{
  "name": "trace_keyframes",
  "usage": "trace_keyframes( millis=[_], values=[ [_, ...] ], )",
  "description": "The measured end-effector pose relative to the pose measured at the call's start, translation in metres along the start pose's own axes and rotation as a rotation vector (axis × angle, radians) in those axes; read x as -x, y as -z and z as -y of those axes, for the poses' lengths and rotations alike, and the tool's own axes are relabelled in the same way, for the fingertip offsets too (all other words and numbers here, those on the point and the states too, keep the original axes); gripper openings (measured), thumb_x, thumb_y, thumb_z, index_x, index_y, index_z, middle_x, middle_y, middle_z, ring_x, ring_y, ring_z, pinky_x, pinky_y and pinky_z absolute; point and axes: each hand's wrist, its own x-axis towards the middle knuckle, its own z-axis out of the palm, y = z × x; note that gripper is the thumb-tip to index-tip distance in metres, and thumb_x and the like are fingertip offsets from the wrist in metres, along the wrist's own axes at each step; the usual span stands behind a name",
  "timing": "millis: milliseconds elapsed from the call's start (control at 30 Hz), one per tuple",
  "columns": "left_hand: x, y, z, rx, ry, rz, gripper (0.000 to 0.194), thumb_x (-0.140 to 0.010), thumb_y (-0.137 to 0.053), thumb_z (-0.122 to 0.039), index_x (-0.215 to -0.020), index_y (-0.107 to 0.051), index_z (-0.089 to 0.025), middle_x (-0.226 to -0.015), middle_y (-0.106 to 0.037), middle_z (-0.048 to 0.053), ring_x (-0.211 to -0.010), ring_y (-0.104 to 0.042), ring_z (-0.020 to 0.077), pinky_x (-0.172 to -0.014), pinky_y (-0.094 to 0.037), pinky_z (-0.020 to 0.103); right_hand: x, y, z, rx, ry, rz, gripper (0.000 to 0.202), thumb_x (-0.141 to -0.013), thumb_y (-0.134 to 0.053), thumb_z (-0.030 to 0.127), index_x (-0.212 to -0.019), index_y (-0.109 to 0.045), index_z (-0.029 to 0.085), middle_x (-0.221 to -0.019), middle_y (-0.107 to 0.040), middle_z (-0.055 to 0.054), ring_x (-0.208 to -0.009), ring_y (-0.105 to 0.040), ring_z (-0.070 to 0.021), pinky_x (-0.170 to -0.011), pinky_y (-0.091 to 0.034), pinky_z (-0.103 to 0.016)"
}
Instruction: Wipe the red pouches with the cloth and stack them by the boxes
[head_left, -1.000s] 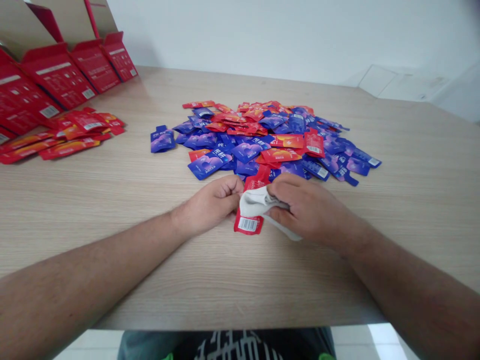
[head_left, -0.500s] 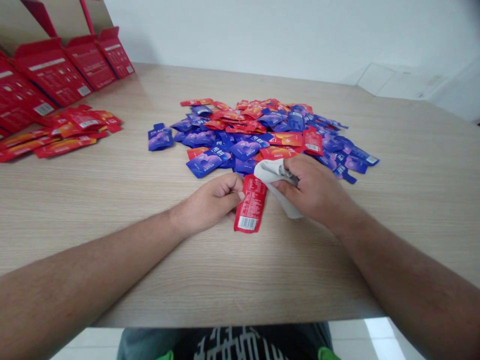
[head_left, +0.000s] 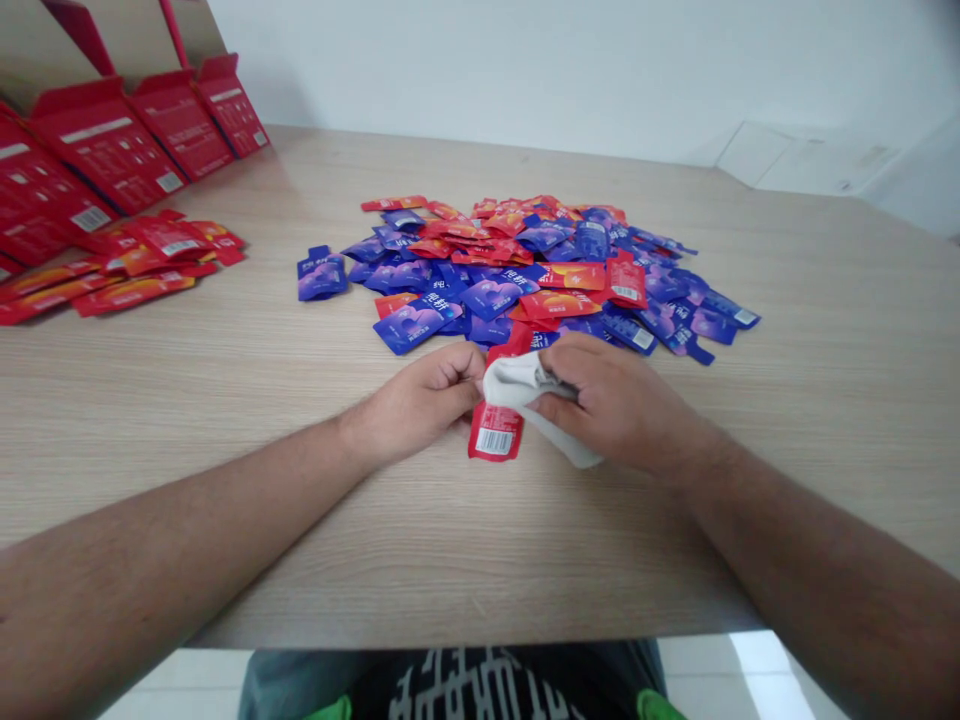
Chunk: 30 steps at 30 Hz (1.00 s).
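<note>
A red sachet (head_left: 496,432) with a barcode near its lower end is pinched at its left edge by my left hand (head_left: 439,395). My right hand (head_left: 611,400) is closed on a white cloth (head_left: 517,380), which lies over the middle of the sachet and hides part of its printing. The loose end of the cloth hangs below my right fingers. Just beyond both hands spreads a pile of blue and red sachets (head_left: 499,290).
Red open boxes (head_left: 109,145) stand in a row at the back left of the wooden table (head_left: 420,560). In front of them lies a smaller pile of red sachets (head_left: 142,260). A pale wall (head_left: 525,80) rises behind the table.
My right hand has moved toward me and slightly left, bringing the cloth from the sachet's top down over its middle. A blue sachet with a barcode now shows behind that hand. My left hand has barely moved.
</note>
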Motion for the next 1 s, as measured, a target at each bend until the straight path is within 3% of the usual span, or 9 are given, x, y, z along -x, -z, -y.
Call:
trace_keyframes(
  millis=[100,233,300,467,633,833,1000],
  values=[
    [0.000,-0.001,0.000,0.051,0.007,-0.013,0.022,-0.091,-0.066,-0.033,-0.082,-0.051,-0.019,-0.071,-0.055,-0.004,-0.058,-0.048,0.0091,-0.055,-0.041,0.022,0.000,0.000,0.001,0.046,-0.076,-0.088,0.018,-0.098,-0.063,0.037,-0.091,-0.058,0.021,-0.094,-0.064,-0.007,-0.088,-0.058,-0.0230,-0.076,-0.042,-0.034],
    [0.000,-0.001,0.002,0.084,0.036,-0.033,0.023,-0.089,-0.070,-0.034,-0.084,-0.054,-0.019,-0.074,-0.057,-0.003,-0.060,-0.052,0.0096,-0.055,-0.044,0.022,0.003,0.000,0.011,-0.015,0.075,0.140,0.010,-0.096,-0.063,0.030,-0.095,-0.061,0.020,-0.100,-0.064,-0.006,-0.090,-0.060,-0.0214,-0.077,-0.044,-0.033],
    [0.000,-0.001,0.002,0.109,0.035,-0.031,0.021,-0.088,-0.070,-0.034,-0.086,-0.056,-0.019,-0.077,-0.059,-0.002,-0.061,-0.054,0.0102,-0.055,-0.046,0.022,0.004,0.001,0.014,-0.016,0.109,0.187,0.008,-0.097,-0.062,0.028,-0.098,-0.062,0.021,-0.102,-0.064,-0.006,-0.090,-0.061,-0.0214,-0.078,-0.044,-0.033],
    [0.001,-0.005,-0.001,0.231,0.088,-0.105,0.020,-0.087,-0.073,-0.029,-0.086,-0.055,-0.019,-0.072,-0.058,-0.003,-0.057,-0.053,0.0092,-0.051,-0.043,0.020,0.004,0.001,0.014,0.037,-0.040,-0.014,0.015,-0.097,-0.064,0.033,-0.103,-0.061,0.020,-0.101,-0.064,-0.008,-0.092,-0.060,-0.0239,-0.078,-0.046,-0.035],
    [0.002,-0.008,-0.004,0.329,0.103,-0.129,0.020,-0.085,-0.074,-0.026,-0.084,-0.055,-0.019,-0.069,-0.057,-0.004,-0.055,-0.052,0.0080,-0.049,-0.040,0.019,0.007,0.000,0.027,0.020,0.143,0.202,0.008,-0.095,-0.064,0.026,-0.102,-0.064,0.022,-0.105,-0.065,-0.007,-0.093,-0.062,-0.0225,-0.079,-0.047,-0.035],
    [0.001,-0.007,-0.004,0.363,0.128,-0.120,0.021,-0.084,-0.074,-0.023,-0.085,-0.053,-0.019,-0.068,-0.057,-0.005,-0.053,-0.051,0.0082,-0.047,-0.040,0.019,0.006,0.001,0.020,0.044,-0.011,0.007,0.018,-0.098,-0.061,0.031,-0.110,-0.063,0.018,-0.106,-0.064,-0.010,-0.096,-0.062,-0.0249,-0.081,-0.049,-0.037],
    [0.000,-0.006,-0.003,0.283,0.068,-0.096,0.021,-0.085,-0.074,-0.028,-0.083,-0.056,-0.018,-0.072,-0.058,-0.003,-0.058,-0.053,0.0087,-0.050,-0.042,0.020,0.007,-0.003,0.026,0.027,0.099,0.180,0.011,-0.096,-0.061,0.027,-0.105,-0.064,0.021,-0.105,-0.064,-0.007,-0.092,-0.061,-0.0227,-0.079,-0.048,-0.035]
  ],
)
